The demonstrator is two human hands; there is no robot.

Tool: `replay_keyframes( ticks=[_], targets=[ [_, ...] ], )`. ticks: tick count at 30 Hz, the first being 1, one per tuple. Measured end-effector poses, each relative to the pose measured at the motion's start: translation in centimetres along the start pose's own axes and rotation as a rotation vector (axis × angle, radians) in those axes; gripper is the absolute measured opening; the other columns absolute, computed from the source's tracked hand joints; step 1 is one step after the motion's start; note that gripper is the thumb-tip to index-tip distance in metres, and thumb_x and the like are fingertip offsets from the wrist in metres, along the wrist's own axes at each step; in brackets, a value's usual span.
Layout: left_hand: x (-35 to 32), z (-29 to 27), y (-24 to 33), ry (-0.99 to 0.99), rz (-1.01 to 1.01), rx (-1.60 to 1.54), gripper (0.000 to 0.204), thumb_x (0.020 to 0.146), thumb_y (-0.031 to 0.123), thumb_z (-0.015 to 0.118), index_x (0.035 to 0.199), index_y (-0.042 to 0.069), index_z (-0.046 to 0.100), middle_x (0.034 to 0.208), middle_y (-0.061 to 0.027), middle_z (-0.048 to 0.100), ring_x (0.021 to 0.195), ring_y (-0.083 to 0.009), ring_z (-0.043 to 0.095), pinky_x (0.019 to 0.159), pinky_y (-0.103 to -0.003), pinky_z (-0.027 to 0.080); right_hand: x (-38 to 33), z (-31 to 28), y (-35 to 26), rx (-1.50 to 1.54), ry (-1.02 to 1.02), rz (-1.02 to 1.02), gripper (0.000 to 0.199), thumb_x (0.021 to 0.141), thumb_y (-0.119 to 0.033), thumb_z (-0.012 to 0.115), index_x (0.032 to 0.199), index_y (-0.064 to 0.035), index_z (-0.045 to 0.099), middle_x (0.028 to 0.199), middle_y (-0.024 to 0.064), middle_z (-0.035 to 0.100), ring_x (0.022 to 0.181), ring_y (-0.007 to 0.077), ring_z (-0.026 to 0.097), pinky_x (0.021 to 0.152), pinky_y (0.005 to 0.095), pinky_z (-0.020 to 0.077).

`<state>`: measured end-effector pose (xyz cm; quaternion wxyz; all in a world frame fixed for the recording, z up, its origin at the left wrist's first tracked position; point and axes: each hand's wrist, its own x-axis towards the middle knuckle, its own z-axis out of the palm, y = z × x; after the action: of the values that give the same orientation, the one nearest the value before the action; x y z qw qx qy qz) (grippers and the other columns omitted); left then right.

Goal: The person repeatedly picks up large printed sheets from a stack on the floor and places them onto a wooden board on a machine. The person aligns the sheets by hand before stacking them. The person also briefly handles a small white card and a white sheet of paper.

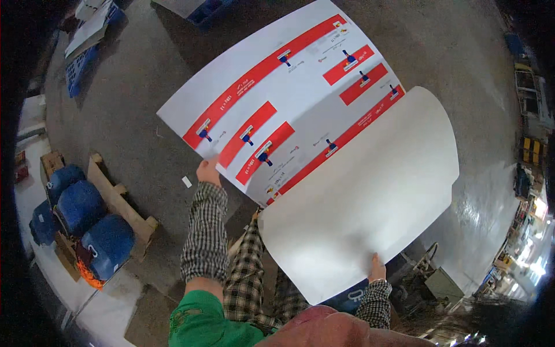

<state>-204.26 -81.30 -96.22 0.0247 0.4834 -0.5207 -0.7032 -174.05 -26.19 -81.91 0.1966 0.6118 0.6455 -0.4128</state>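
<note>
A large printed sheet (324, 121), white with red bands and small blue pictures, stretches across the middle of the view. Its lower right part is a plain white, curved surface (347, 208); I cannot tell whether this is the same sheet bent over or a second one. My left hand (209, 172) is closed on the left edge of the printed part, its fingers partly hidden by the sheet. At the lower right edge of the white surface, my right hand (377, 269) grips with the thumb on top; the other fingers are hidden.
Several blue rounded containers (87, 208) stand by a wooden pallet (118, 202) at the left. A small white scrap (187, 182) lies on the grey floor (139, 75). Blue crates (81, 69) with sheets on top are at the far left. Shelving (529, 144) lines the right side.
</note>
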Motion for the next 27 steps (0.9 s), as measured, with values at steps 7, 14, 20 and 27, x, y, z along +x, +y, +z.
replay_keyframes(
  ticks=[7,14,20,27],
  targets=[
    [-21.1,5.3,6.7,-0.571,0.732,0.786,0.031,0.081,0.016,0.062,0.11,0.003,0.059,0.099,-0.0164,0.064,0.092,-0.029,0.063,0.078,-0.033,0.049,-0.1,0.5,0.9,0.181,0.009,0.053,0.06,0.087,-0.036,0.058,0.121,0.0103,0.039,0.118,0.0173,0.055,0.105,0.023,0.055,0.089,0.0316,0.0437],
    [-27.8,2.0,1.0,-1.217,0.677,0.959,0.049,0.084,0.02,0.058,0.129,0.005,0.044,0.129,-0.0198,0.047,0.116,-0.0313,0.05,0.096,-0.038,0.043,0.9,0.7,2.3,0.405,-0.035,-0.121,0.043,0.093,-0.034,0.047,0.116,0.0015,0.052,0.096,0.0106,0.062,0.078,0.0166,0.06,0.057,0.029,0.0487],
    [-29.4,-2.3,-4.7,-1.491,0.76,1.269,0.051,0.08,0.014,0.058,0.127,0.003,0.042,0.133,-0.0234,0.039,0.124,-0.0364,0.04,0.106,-0.044,0.031,1.9,-0.3,3.7,0.422,-0.196,-0.118,0.036,0.093,-0.028,0.046,0.115,0.0007,0.051,0.098,0.0116,0.063,0.08,0.0196,0.061,0.058,0.0299,0.0489],
    [-30.4,-2.0,-7.9,-1.459,0.8,1.453,0.045,0.085,0.011,0.048,0.127,-0.002,0.04,0.134,-0.0261,0.035,0.126,-0.0387,0.035,0.106,-0.047,0.03,8.0,-5.2,11.3,0.222,-0.268,-0.297,0.029,0.093,-0.021,0.047,0.11,0.0016,0.051,0.092,0.0112,0.064,0.076,0.0191,0.061,0.055,0.0297,0.0473]
  ],
)
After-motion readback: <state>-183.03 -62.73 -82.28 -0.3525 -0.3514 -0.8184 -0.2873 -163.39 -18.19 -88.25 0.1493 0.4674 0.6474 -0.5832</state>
